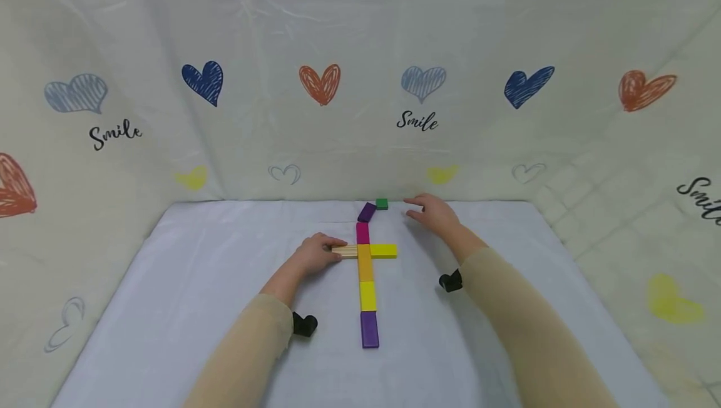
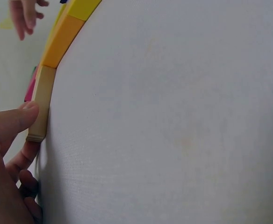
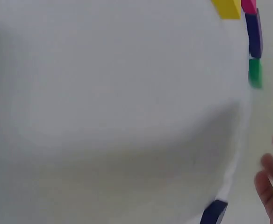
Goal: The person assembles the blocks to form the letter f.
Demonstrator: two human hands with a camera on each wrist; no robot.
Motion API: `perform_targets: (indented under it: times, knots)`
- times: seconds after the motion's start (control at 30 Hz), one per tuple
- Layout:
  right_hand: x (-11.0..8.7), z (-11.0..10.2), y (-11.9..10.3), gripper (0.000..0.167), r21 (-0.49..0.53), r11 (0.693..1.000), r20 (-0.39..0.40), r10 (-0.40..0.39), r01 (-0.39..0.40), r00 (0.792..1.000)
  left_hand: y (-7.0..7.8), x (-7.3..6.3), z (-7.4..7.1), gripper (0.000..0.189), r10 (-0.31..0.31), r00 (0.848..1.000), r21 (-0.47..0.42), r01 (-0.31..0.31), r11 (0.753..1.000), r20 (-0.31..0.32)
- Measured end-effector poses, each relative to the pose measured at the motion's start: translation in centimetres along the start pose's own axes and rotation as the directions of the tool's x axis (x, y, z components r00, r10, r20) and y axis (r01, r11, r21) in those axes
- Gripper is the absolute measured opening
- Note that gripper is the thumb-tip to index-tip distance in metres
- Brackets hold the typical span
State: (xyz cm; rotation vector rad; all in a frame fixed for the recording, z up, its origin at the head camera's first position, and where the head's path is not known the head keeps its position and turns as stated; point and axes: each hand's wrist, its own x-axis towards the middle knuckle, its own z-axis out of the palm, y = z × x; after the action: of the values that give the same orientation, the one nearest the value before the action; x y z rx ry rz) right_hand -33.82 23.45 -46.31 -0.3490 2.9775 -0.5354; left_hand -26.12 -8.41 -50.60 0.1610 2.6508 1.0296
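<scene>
My left hand (image 1: 315,253) pinches a plain wooden block (image 1: 350,251) between thumb and fingers; the block lies flat, its far end against an orange block (image 1: 365,263). In the left wrist view, the thumb (image 2: 30,112) presses the wooden block's near side. My right hand (image 1: 438,214) hovers at the back right with fingers spread, holding nothing, a little right of a green block (image 1: 382,204). A tilted purple block (image 1: 367,212) sits between the green block and a magenta block (image 1: 363,233). A yellow block (image 1: 383,251) extends right from the orange one.
Nearer me, the column continues with another yellow block (image 1: 368,296) and a purple block (image 1: 369,329). A dark blue block (image 3: 214,212) shows at the bottom of the right wrist view. White cloth (image 1: 186,333) covers the table, with a heart-printed curtain (image 1: 360,145) behind.
</scene>
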Motion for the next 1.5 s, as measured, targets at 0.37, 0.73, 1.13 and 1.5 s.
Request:
perform_targets:
  times: [0.37, 0.73, 1.13, 1.5]
  knots:
    - [-3.5, -1.9, 5.5, 0.047, -0.017, 1.0, -0.02, 0.019, -0.019, 1.0, 0.0, -0.3, -0.2, 0.03, -0.002, 1.0, -0.02, 0.002, 1.0, 0.007]
    - [-4.3, -2.3, 8.5, 0.045, 0.02, 0.995, 0.029, 0.098, -0.099, 0.995, 0.2, -0.5, -0.3, 0.031, 0.006, 1.0, -0.027, -0.006, 1.0, 0.009]
    - [-3.4, -1.8, 9.0, 0.046, 0.037, 0.987, 0.16, 0.146, -0.154, 0.976, 0.4, -0.6, -0.2, 0.031, 0.012, 1.0, -0.025, -0.012, 1.0, 0.012]
    - [-2.9, -1.7, 9.0, 0.044, 0.043, 0.979, 0.17, 0.187, -0.197, 0.968, 0.1, -0.4, -0.2, 0.031, 0.013, 1.0, -0.02, -0.013, 1.0, 0.01]
